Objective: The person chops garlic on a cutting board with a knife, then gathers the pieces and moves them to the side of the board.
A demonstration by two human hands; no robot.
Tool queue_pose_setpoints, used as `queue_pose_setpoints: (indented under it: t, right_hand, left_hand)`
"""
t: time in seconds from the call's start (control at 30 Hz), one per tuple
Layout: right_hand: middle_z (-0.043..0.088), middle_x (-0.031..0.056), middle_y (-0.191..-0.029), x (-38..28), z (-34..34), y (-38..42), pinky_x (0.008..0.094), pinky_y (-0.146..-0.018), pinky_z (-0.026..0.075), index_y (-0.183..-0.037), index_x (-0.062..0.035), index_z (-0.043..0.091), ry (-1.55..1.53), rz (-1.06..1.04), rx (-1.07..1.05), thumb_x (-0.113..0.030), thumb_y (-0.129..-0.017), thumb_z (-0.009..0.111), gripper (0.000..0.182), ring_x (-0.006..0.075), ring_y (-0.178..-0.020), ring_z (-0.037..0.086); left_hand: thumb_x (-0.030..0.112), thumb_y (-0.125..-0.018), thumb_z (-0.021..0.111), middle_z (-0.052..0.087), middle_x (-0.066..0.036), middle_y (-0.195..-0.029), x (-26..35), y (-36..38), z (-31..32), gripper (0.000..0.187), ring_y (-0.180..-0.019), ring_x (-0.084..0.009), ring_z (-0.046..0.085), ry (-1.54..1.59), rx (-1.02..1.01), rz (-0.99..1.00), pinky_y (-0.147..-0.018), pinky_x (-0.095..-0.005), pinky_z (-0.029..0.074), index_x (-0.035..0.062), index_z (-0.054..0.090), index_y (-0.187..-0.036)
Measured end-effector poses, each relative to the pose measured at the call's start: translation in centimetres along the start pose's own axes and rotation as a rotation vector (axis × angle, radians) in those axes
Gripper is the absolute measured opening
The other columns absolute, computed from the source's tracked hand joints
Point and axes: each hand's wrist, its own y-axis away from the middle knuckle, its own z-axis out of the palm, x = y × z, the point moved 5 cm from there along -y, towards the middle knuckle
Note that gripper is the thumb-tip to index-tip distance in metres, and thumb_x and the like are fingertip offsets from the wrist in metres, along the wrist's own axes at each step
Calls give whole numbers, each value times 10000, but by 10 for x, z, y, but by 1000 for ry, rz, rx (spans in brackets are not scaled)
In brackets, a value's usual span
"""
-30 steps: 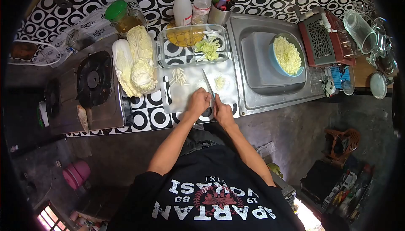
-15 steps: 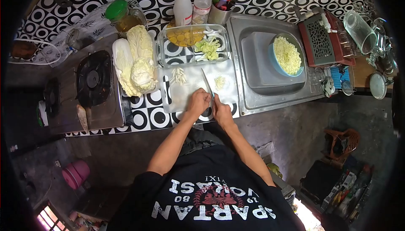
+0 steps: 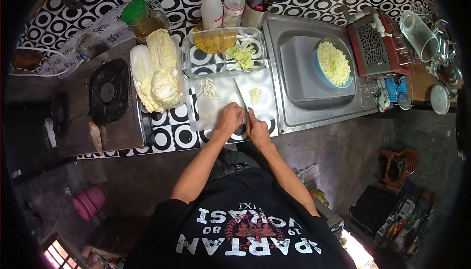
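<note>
Knife (image 3: pixel 240 95) lies angled over the white cutting board (image 3: pixel 221 103) at frame centre, gripped by the right hand (image 3: pixel 257 129). Left hand (image 3: pixel 230 118), curled, touches the blade's base; a slip could nick its fingers. Chopped bits (image 3: pixel 255 94) may scatter toward the sink (image 3: pixel 289 114).

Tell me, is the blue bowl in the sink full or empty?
Full. The blue bowl sits in the sink, heaped nearly to its rim with pale chopped vegetable pieces; only a thin band of blue shows around the pile.
</note>
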Motion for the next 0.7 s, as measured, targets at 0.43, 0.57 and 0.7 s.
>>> queue_pose_setpoints:
  t: [0.43,0.57,0.7]
  right_hand:
    - [567,264,-599,-5,1,11,491,-553,469,-1225,20,481,-1,28,-22,-85,-860,512,381,415,-584,597]
    - [576,265,-625,1,4,-1,495,-568,471,-1235,17,474,42,12,-58,-77,-842,528,409,414,-598,599]
    - [575,270,-627,0,-5,-7,497,-584,474,-1238,13,472,86,15,-103,-80,-826,546,429,421,-606,598]
  left_hand:
    - [59,-695,650,586,-116,-728,-1,-1,-1,71,-633,-271,594,60,21,-49,-601,-358,478,28,677,-754]
    - [34,-683,648,578,-127,-734,5,-2,-2,61,-658,-296,591,40,12,-48,-603,-371,479,15,663,-739]
    - [10,-671,646,575,-141,-762,2,-2,0,78,-681,-317,587,47,9,-47,-610,-385,480,14,661,-747]
